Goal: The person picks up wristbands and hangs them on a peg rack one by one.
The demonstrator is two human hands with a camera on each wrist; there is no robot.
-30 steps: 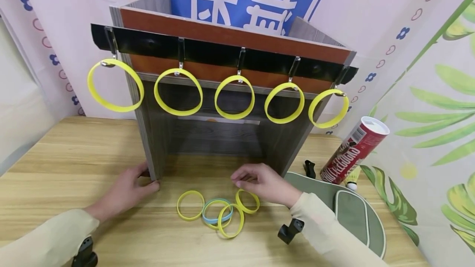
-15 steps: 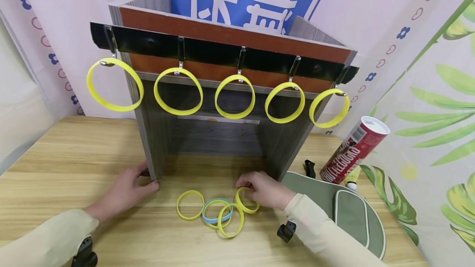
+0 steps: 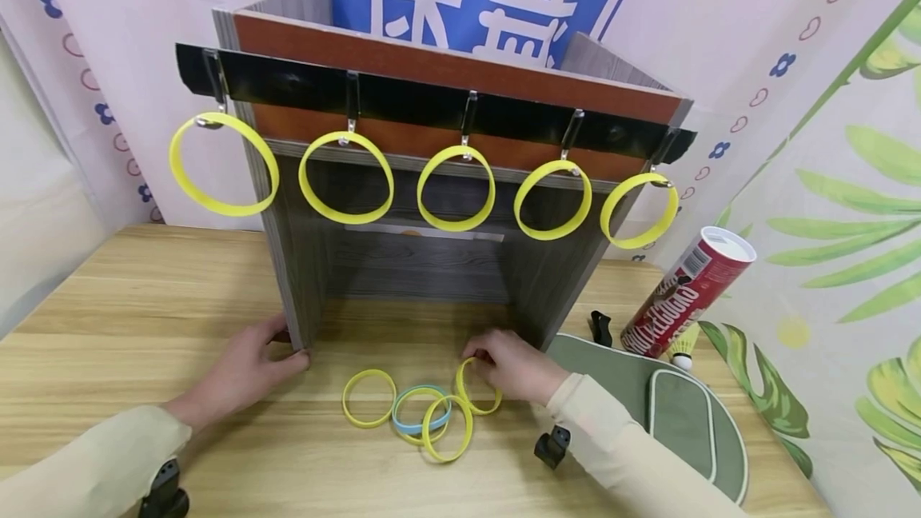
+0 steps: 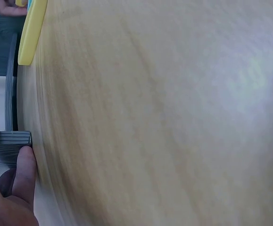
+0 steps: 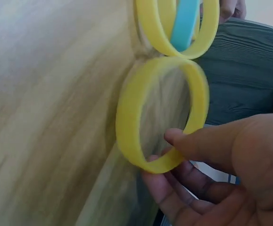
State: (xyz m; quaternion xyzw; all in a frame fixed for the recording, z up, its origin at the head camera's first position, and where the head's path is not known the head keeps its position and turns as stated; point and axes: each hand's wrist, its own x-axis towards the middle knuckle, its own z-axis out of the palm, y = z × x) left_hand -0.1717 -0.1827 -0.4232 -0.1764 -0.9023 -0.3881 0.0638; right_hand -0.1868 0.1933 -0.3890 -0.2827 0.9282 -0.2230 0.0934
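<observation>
My right hand (image 3: 516, 364) pinches a yellow silicone wristband (image 5: 129, 117) between thumb and fingers. In the right wrist view the band stands tilted, its far side at the neighbouring bands. Beside it on the wooden table (image 3: 180, 286) lie a light blue wristband (image 3: 412, 428) overlapping yellow ones, a front yellow wristband (image 3: 469, 434) and another yellow wristband (image 3: 345, 402) further left. My left hand (image 3: 245, 370) grips the lower front edge of the grey wooden stand's (image 3: 293, 286) left side panel, thumb on its front edge. Its other fingers are mostly hidden behind the panel.
Several yellow wristbands (image 3: 456, 228) hang from metal hooks on a black strip (image 3: 410, 97) across the stand's top. At right are a green racket cover (image 3: 600, 366), a red tube (image 3: 679, 294), a shuttlecock (image 3: 683, 348) and a small black item (image 3: 600, 327).
My right hand has come down onto the rightmost yellow wristband, taken hold of it and begun to tip its far edge up. My left hand has stayed on the panel.
</observation>
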